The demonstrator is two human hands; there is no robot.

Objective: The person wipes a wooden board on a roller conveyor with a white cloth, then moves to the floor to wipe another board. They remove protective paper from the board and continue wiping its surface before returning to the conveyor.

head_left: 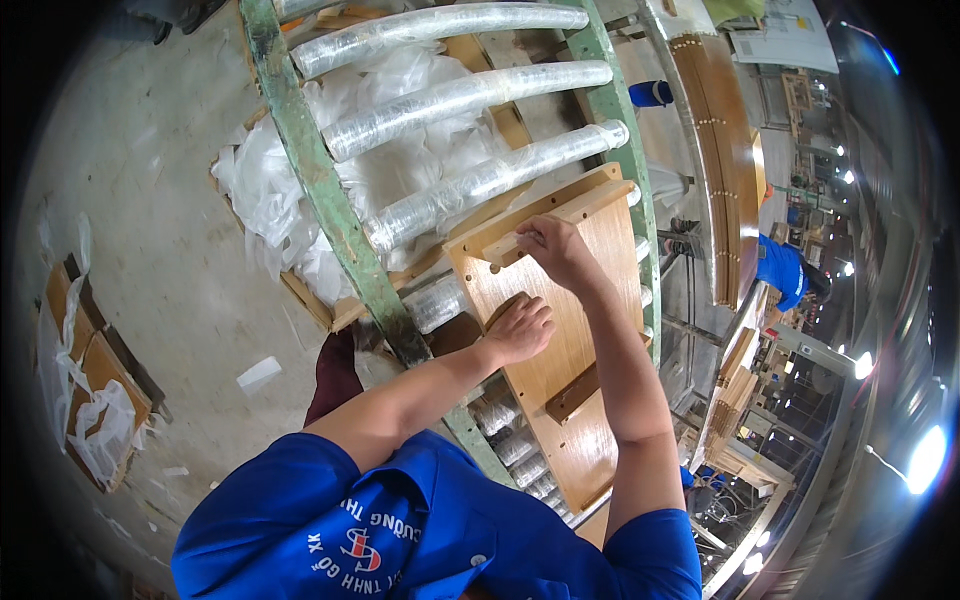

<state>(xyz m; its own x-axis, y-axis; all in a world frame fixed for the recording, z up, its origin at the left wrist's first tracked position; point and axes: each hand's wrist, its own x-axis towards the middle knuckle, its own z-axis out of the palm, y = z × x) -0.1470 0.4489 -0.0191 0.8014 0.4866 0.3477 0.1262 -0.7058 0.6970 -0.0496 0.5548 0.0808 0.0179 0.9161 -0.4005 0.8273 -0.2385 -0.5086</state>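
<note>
- L hand (pixel 520 328): over L part of wood panel (pixel 545 310), on/near a short brown wood pc (pixel 503 309); fingers bent & close tog., can't tell if they grip the pc or just rest on it.
- R hand (pixel 556 248): farther up panel, at a light wood strip (pixel 508 250) nr the far end; thumb & fingertips pinched tog., what's btwn them too small to tell.
- Panel: lies flat, lengthwise along roller conveyor, below both hands; smooth, light brown, w/ small dark holes nr the edges.
- End rail (pixel 500 228): along panel's far edge.
- Brown wood bar (pixel 573 393): across panel, nearer the body than the hands, well apart from both.
- Conveyor: chipped green frame (pixel 318 190), rollers (pixel 470 103) wrapped in shiny clear film; bare rollers show beyond panel.
- White plastic sheeting (pixel 265 195): heaped under & beside the rollers, partly in a cardboard box.
- Floor, L side: flattened cardboard (pixel 95 375) w/ more plastic; white scrap (pixel 259 375) nearer conveyor.
- R side: stack of brown boards (pixel 715 170); co-worker in blue top (pixel 782 272) in bkgd.
</note>
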